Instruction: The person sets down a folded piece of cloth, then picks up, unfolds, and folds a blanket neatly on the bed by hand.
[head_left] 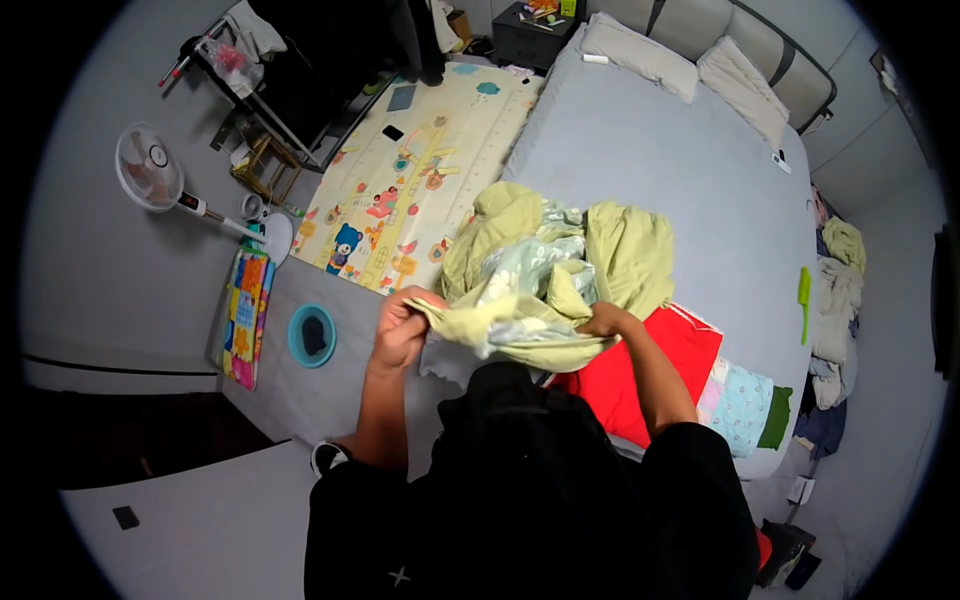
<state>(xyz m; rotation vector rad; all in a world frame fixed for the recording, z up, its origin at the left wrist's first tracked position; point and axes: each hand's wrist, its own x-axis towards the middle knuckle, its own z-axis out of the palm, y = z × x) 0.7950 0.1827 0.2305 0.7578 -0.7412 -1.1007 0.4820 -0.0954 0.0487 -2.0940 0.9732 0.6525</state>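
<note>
A crumpled light green duvet cover (630, 250) with a paler, white-patterned side lies bunched over the near left part of the bed, its near edge lifted toward me. My left hand (402, 328) pinches one corner of that edge, out beyond the bedside. My right hand (603, 321) grips the edge further right, its fingers partly hidden in the folds. The stretch of cloth between both hands sags slightly. Beneath and beside my right forearm, a red folded cloth (685, 350) lies on the bed.
The grey-sheeted bed (610, 140) carries two pillows (640, 55) at its head and a light blue folded cloth (742, 405) near the foot. Left of it are a patterned play mat (430, 150) with a phone (392, 132), a blue basin (298, 335) and a standing fan (150, 168).
</note>
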